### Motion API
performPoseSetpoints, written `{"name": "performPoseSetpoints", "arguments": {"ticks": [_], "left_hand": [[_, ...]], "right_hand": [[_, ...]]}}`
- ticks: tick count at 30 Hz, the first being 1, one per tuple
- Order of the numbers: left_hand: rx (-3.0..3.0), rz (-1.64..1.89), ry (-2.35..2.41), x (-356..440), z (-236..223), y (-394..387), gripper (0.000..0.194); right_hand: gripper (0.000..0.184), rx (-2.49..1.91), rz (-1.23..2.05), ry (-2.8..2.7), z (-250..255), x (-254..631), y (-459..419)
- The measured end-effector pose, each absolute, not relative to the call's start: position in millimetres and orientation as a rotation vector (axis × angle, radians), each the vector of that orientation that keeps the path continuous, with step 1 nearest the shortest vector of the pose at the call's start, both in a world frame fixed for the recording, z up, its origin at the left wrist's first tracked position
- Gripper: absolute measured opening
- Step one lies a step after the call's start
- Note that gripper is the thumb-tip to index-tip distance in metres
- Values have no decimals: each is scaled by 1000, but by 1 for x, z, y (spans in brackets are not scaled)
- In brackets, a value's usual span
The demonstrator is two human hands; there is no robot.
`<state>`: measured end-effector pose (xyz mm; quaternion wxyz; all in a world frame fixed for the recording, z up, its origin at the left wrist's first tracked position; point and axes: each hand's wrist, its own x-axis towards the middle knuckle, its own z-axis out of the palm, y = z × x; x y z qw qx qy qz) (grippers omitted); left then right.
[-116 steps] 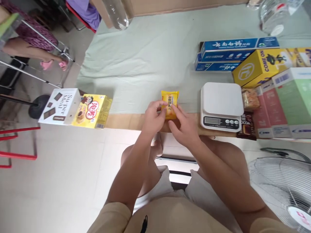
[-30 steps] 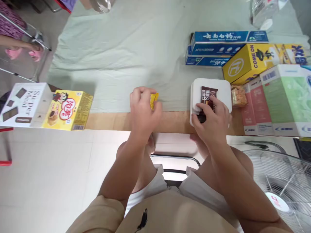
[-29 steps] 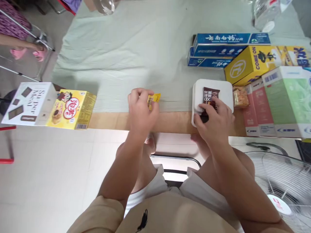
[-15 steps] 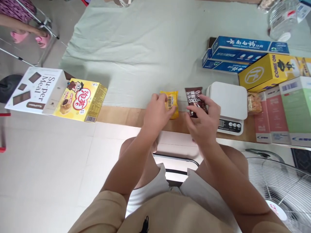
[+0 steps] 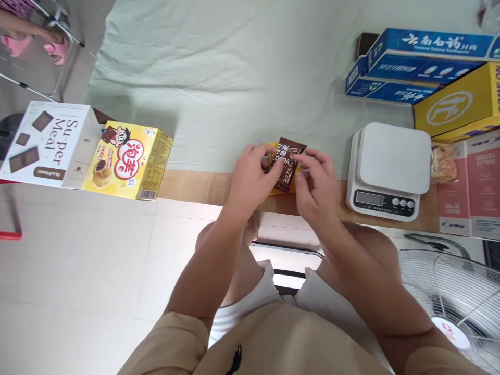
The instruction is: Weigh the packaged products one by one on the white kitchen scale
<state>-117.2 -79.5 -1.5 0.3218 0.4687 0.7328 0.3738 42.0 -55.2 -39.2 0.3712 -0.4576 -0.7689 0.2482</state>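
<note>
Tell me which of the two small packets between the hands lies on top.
The dark brown, rectangular wrapped packet with pale lettering; the yellow wrapped packet shows only around its edges, underneath.

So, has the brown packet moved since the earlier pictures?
Yes. The brown packet has moved left, off the white scale, and is now over the yellow packet.

White box (image 5: 50,140): "Su-per Meal"; small print on brown band too fine to read. Yellow snack box (image 5: 125,159): "泡芙", barcode on side panel. Upper blue box (image 5: 433,54): "云南白药牙膏". Brown packet (image 5: 289,159): "薄脆" legible, Latin lettering partly covered. Large yellow box (image 5: 455,107): circled emblem, other lettering cut off.
</note>
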Motion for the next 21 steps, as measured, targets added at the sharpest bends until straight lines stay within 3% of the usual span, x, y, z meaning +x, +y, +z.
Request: {"name": "performPoseSetpoints", "arguments": {"ticks": [6,10,13,17,21], "left_hand": [[1186,961,1955,-110,3,-79,14],[1075,1022,2028,-109,1,-76,35],[1037,1089,2022,-107,-2,-72,38],[1042,1165,2023,-99,-5,-69,29],[1116,1127,1959,-95,-16,-74,42]], "right_hand": [[40,-1201,1026,-1865,-40,45,-49],[44,-1168,1206,-1808,-37,44,-48],[42,-1089,1311,-1747,-36,45,-48],[44,-1063,1227,-1769,-33,54,-50],[54,-1182,1073,-1984,-26,63,-49]]}}
